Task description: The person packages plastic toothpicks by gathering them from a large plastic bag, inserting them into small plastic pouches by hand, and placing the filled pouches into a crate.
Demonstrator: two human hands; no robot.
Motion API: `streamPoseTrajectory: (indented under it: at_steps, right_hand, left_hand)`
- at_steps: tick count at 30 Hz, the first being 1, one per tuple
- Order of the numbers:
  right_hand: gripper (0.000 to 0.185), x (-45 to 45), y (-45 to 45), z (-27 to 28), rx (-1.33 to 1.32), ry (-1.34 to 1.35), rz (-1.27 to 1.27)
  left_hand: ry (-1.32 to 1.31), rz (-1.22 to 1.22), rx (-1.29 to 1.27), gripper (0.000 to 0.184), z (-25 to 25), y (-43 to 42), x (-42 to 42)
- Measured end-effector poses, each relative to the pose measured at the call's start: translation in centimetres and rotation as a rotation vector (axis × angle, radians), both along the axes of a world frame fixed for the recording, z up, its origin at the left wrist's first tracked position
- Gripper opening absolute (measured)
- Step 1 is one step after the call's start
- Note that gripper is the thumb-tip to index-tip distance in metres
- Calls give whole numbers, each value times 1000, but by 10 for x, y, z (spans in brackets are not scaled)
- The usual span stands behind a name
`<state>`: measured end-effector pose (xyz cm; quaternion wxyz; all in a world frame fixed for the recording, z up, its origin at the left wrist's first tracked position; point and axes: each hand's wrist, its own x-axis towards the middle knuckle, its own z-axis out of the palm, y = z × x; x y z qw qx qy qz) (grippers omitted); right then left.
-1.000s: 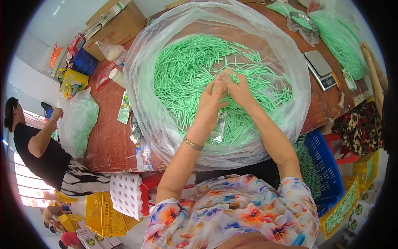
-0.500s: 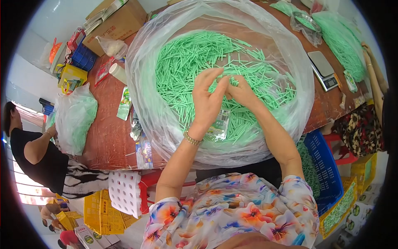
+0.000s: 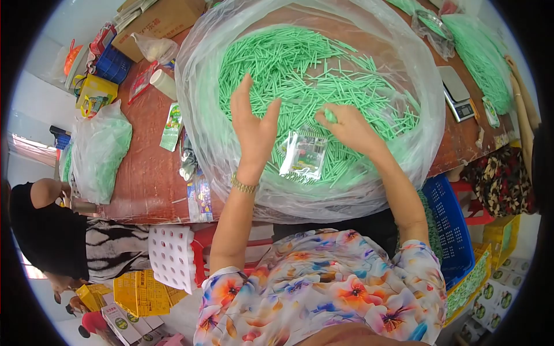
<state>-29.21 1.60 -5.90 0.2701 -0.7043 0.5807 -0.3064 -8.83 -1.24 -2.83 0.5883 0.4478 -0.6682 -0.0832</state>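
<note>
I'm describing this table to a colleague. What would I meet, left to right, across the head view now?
Bulging plastic bag, green packet, blue packets, left hand, silvery packet, right hand holding green sticks, digital scale.

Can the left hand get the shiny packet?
Probably yes. The left hand looks open and empty, and the shiny packet lies close by on the green sticks, with nothing over it.

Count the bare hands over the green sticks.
2: the left hand, open, over the left part of the green sticks; the right hand, to its right, pinching a small green bunch.
</note>
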Motion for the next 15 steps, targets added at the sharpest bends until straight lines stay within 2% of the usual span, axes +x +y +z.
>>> streamPoseTrajectory:
  at_steps: [1,2,3,4,6,9,11,12,14,15]
  right_hand:
    - [32,3,8,3,1,-1,-1]
    - [33,6,16,6,15,208,23]
    - [35,9,22,7,27,418,49]
    - [36,12,23,-3,4,392,30]
    - [34,11,19,-9,-17,362,32]
    - [29,13,17,-16,-94,286,30]
    - [22,8,18,-18,-264,336,71]
    - [22,4,21,-19,-262,338,73]
    - [16,-1,24,-19,-474,262,133]
    - [16,-1,26,-17,-475,264,133]
  left_hand:
    - [2,-98,146,37,-14,8,13]
    - [1,-98,147,37,-24,19,20]
    - [-131,-191,183,38,-32,31,27]
    - [-263,-283,221,39,-39,40,33]
    - [-328,-381,302,42,-50,56,32]
    - [-386,-341,281,45,-62,68,31]
    - [-423,-322,299,55,-61,67,32]
    - [-420,-323,301,55,-58,65,32]
    - [-417,-277,271,61,-50,61,31]
    - [-416,-277,270,61,-47,59,29]
